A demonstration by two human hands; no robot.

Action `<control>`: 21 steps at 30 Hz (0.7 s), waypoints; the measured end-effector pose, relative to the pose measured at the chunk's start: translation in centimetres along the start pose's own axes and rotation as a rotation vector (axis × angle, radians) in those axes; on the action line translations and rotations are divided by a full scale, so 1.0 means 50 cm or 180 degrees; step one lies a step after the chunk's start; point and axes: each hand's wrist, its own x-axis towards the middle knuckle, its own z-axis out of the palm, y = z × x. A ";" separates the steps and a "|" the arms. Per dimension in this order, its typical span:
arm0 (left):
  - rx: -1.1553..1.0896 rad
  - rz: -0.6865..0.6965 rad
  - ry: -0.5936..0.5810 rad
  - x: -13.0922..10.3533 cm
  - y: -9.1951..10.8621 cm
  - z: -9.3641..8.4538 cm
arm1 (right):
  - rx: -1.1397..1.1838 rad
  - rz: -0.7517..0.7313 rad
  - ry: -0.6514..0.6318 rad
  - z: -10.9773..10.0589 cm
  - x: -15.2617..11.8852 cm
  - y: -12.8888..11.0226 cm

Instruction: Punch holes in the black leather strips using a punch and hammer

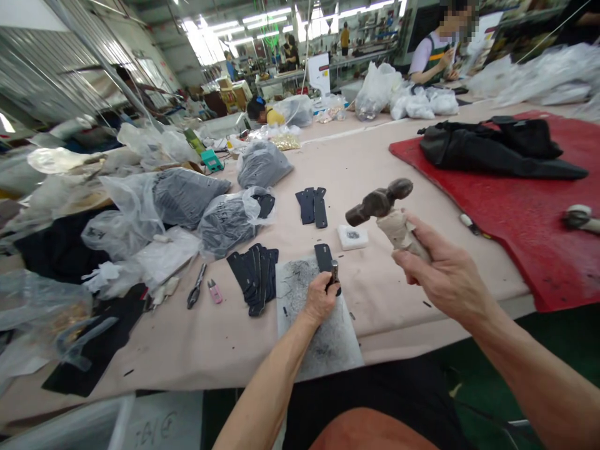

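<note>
My right hand grips a ball-peen hammer by its wrapped handle, with the metal head raised above the table. In my left hand is a small metal punch, held upright on a dark strap piece. That piece lies on a scuffed white cutting board marked with many dark dents. Left of the board is a fanned stack of dark pieces. Beyond it lie a few more dark pieces with holes near their ends. A small white block with a dark smudge sits behind the board.
Pliers and pink thread snips lie to the left. Plastic bags of dark pieces crowd the table's left side. A red mat with a black bag covers the right. Other people sit further back.
</note>
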 end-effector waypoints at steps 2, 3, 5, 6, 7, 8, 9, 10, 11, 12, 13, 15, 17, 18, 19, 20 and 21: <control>-0.0001 0.0024 -0.0004 0.001 0.001 0.000 | -0.0424 -0.0577 -0.0089 -0.003 -0.003 -0.029; -0.0002 0.0032 -0.0012 0.001 0.001 -0.001 | -0.0611 -0.0815 -0.0215 0.002 -0.006 -0.030; -0.0014 0.0043 -0.0024 0.001 0.001 -0.001 | -0.1013 -0.1107 -0.0599 0.016 -0.011 -0.017; -0.0028 0.0043 -0.0029 0.001 0.001 -0.001 | -0.1209 -0.1152 -0.0812 0.023 -0.011 -0.008; -0.0043 0.0039 -0.0034 0.001 0.001 -0.002 | -0.1377 -0.1144 -0.0990 0.026 -0.009 0.000; -0.0052 0.0027 -0.0033 0.001 0.001 -0.002 | -0.1493 -0.1115 -0.1102 0.027 -0.006 0.002; -0.0057 0.0013 -0.0035 0.001 0.001 -0.002 | -0.1542 -0.1103 -0.1129 0.024 -0.001 -0.002; -0.0059 -0.0004 -0.0035 0.001 0.000 -0.002 | -0.1517 -0.1123 -0.1075 0.018 0.004 -0.012; -0.0063 -0.0018 -0.0037 0.001 0.000 -0.003 | -0.1428 -0.1190 -0.0921 0.010 0.008 -0.028; -0.0068 -0.0023 -0.0043 0.002 -0.001 -0.003 | -0.1300 -0.1291 -0.0687 0.003 0.012 -0.046; -0.0074 -0.0021 -0.0055 0.002 -0.002 -0.003 | -0.1146 -0.1415 -0.0397 -0.003 0.013 -0.064; -0.0086 -0.0003 -0.0069 0.002 -0.005 -0.003 | -0.0834 -0.1641 0.0169 -0.003 0.009 -0.087; -0.0099 0.0025 -0.0072 0.001 -0.006 -0.002 | -0.0743 -0.1802 0.0243 0.011 -0.003 -0.078; -0.0092 0.0027 -0.0060 0.001 -0.006 -0.002 | -0.0844 -0.1836 0.0019 0.020 -0.009 -0.065; -0.0073 0.0017 -0.0035 0.000 -0.006 -0.002 | -0.1031 -0.1818 -0.0319 0.028 -0.013 -0.049; -0.0044 -0.0004 -0.0014 -0.001 -0.006 -0.001 | -0.1260 -0.1741 -0.0678 0.033 -0.014 -0.036; -0.0013 -0.0036 -0.0001 -0.001 -0.006 -0.001 | -0.1463 -0.1638 -0.0973 0.033 -0.012 -0.029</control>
